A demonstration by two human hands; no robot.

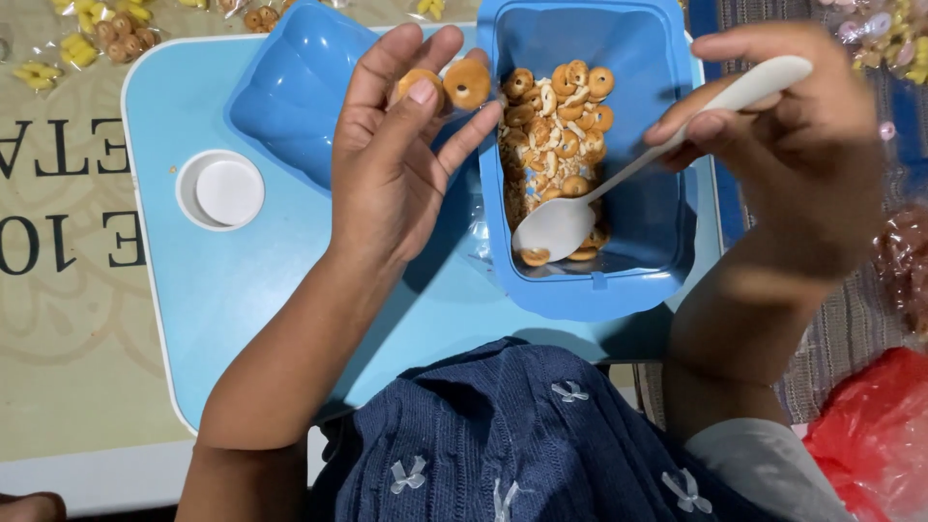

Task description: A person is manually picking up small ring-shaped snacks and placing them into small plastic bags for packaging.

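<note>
Navy cloth (522, 440) with small white bows lies nearest, at the bottom; at far left, wrapped sweets (97, 39) sit on the mat beyond a pale blue tray (232, 290); a white cap (220, 189) rests on the tray, beside an upturned blue lid (290, 92); left hand (391, 169) is raised palm-up, fingers loosely spread, fingertips pinching 2 ring biscuits (447, 85); just right, a blue box (657, 222) holds more rings (561, 116); right hand (783, 126) grips a white spoon (570, 224), its bowl down among them; red bag (870, 435) at far right.
</note>
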